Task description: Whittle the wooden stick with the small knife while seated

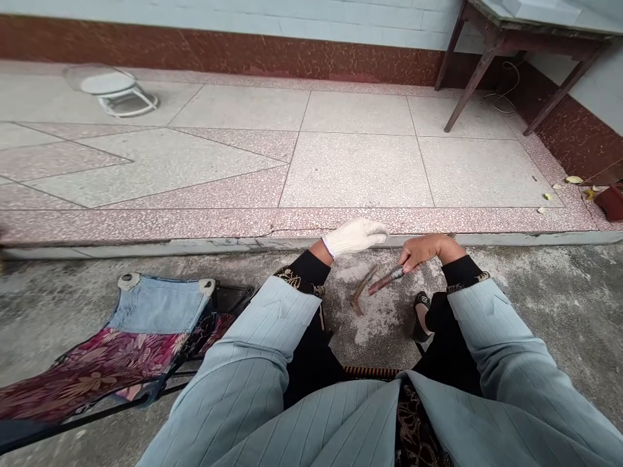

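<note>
My left hand [354, 236] wears a white knit glove and hovers low over the concrete floor, its fingers curled together toward the right hand; a thin thread seems to run down from it, but I cannot be sure. My bare right hand [424, 251] is closed on the metal-collared end of a reddish-brown knife handle [384, 281] that slants down to the left. Just left of the handle a curved brownish piece [361, 294] lies on the concrete. Both forearms are in pale blue striped sleeves with black cuffs.
A folding stool with denim and floral cloth [141, 334] lies at the left. A black shoe [421, 311] rests below the right hand. Beyond a raised step spreads a tiled terrace with a white stand and clear lid [114, 91], and a wooden table [516, 39] at the far right.
</note>
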### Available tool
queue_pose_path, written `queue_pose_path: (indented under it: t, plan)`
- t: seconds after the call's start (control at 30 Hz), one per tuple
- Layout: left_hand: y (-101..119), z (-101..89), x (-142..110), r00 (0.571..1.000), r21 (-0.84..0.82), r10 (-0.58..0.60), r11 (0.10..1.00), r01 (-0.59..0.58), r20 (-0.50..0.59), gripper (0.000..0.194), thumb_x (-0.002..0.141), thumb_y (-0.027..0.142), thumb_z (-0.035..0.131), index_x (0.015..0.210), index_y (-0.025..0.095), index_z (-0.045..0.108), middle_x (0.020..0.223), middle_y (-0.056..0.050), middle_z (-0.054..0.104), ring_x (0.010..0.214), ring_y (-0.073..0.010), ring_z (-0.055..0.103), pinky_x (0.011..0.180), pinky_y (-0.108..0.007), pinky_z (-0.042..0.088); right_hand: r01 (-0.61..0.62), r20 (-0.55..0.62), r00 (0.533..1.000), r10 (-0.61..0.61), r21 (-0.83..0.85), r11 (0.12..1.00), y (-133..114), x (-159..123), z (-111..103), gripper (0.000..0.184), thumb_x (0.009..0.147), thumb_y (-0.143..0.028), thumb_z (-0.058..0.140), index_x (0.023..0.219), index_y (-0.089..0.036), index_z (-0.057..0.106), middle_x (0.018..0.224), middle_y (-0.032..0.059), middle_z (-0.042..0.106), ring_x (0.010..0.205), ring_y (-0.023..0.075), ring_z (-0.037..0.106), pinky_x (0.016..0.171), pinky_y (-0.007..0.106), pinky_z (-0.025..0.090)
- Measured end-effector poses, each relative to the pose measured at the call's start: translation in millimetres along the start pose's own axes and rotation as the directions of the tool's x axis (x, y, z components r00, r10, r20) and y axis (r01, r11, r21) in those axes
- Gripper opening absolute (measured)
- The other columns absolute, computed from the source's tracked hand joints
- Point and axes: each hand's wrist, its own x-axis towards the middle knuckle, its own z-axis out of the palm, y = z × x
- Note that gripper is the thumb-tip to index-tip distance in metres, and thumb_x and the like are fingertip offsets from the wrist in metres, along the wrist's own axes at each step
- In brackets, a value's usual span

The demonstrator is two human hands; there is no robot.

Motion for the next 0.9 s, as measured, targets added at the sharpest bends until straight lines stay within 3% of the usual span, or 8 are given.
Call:
queue_pose_path:
  t: [0.1,0.17,0.3,0.4,0.57,0.7,0.77,0.9]
  plan:
    - [-1.8,-4.3,0.8,0.997,-0.143,-0.065,0.988,0.060,-0.033,0.034,0.090,0.035,0.044,0.104,0.017,0.069,0.094,-0.002,0.071,0.083,-0.0156,0.062,0.073,-0.023,0.042,0.260,-0.019,0.966,-0.259,0.119,0.958,-6.0,-14.3,2.3,0.036,0.077,-0.046,0.072,0.094,-0.014,0.075,0.076,0.0030,0.071,0.060,0.0096,0.055,0.058,0.024,0.041]
    - [-3.4,-5.1,1.6,0.994,-0.179,-0.087,0.981,0.075,-0.060,0.034,0.089,0.035,0.044,0.101,0.016,0.069,0.095,-0.002,0.070,0.085,-0.0160,0.061,0.075,-0.024,0.042,0.432,-0.290,0.883,-0.370,0.187,0.882,-7.1,-28.9,-0.5,0.034,0.079,-0.045,0.072,0.094,-0.014,0.074,0.079,0.0031,0.071,0.064,0.0104,0.058,0.059,0.024,0.044]
    - [-7.2,-0.3,4.6,0.992,-0.208,-0.079,0.977,0.056,-0.103,0.034,0.090,0.034,0.040,0.097,0.016,0.069,0.088,-0.001,0.067,0.081,-0.0156,0.058,0.076,-0.025,0.041,0.593,-0.836,0.537,-0.109,0.282,0.754,-3.8,-43.6,-7.4,0.032,0.080,-0.046,0.069,0.077,-0.014,0.067,0.066,0.0000,0.061,0.053,0.0069,0.048,0.048,0.020,0.036]
    - [-8.9,4.9,6.9,0.994,-0.213,-0.043,0.977,0.021,-0.102,0.033,0.091,0.032,0.039,0.097,0.017,0.068,0.088,0.000,0.067,0.081,-0.0146,0.058,0.077,-0.024,0.040,0.546,-0.881,0.472,0.023,0.313,0.777,-2.3,-38.8,-9.0,0.034,0.078,-0.045,0.069,0.067,-0.014,0.061,0.056,-0.0013,0.053,0.047,0.0060,0.042,0.044,0.021,0.030]
    - [-6.0,12.5,8.1,0.999,-0.106,0.037,0.994,-0.039,-0.018,0.034,0.093,0.035,0.040,0.104,0.019,0.068,0.088,0.000,0.068,0.077,-0.0142,0.059,0.071,-0.022,0.039,0.421,-0.881,0.468,0.063,0.285,0.861,-0.1,-26.8,-10.8,0.030,0.082,-0.041,0.062,0.067,-0.015,0.060,0.055,-0.0012,0.051,0.046,0.0071,0.041,0.045,0.022,0.031]
    - [-5.5,17.2,6.9,1.000,0.110,0.000,0.994,0.001,-0.011,0.037,0.095,0.036,0.039,0.113,0.022,0.067,0.096,-0.003,0.071,0.079,-0.0162,0.061,0.068,-0.024,0.038,0.105,-0.874,0.475,0.103,0.172,0.979,4.1,-22.2,-14.1,0.025,0.084,-0.038,0.059,0.078,-0.015,0.066,0.062,0.0009,0.058,0.050,0.0096,0.045,0.050,0.025,0.034]
    - [-6.6,18.8,5.8,1.000,0.195,-0.018,0.981,0.020,-0.010,0.036,0.095,0.037,0.040,0.114,0.023,0.068,0.099,-0.003,0.071,0.081,-0.0171,0.062,0.067,-0.024,0.037,-0.089,-0.822,0.561,0.099,0.059,0.994,5.0,-20.7,-13.8,0.027,0.085,-0.038,0.058,0.076,-0.015,0.067,0.064,0.0022,0.060,0.054,0.0111,0.048,0.054,0.026,0.034]
    - [-6.9,22.2,3.2,0.998,0.231,0.020,0.972,-0.033,0.057,0.032,0.095,0.038,0.043,0.107,0.025,0.070,0.093,-0.002,0.072,0.079,-0.0170,0.063,0.065,-0.024,0.036,-0.191,-0.440,0.889,0.128,-0.103,0.976,2.5,-13.1,-7.1,0.024,0.082,-0.036,0.061,0.072,-0.015,0.069,0.064,0.0024,0.063,0.057,0.0124,0.053,0.058,0.027,0.037]
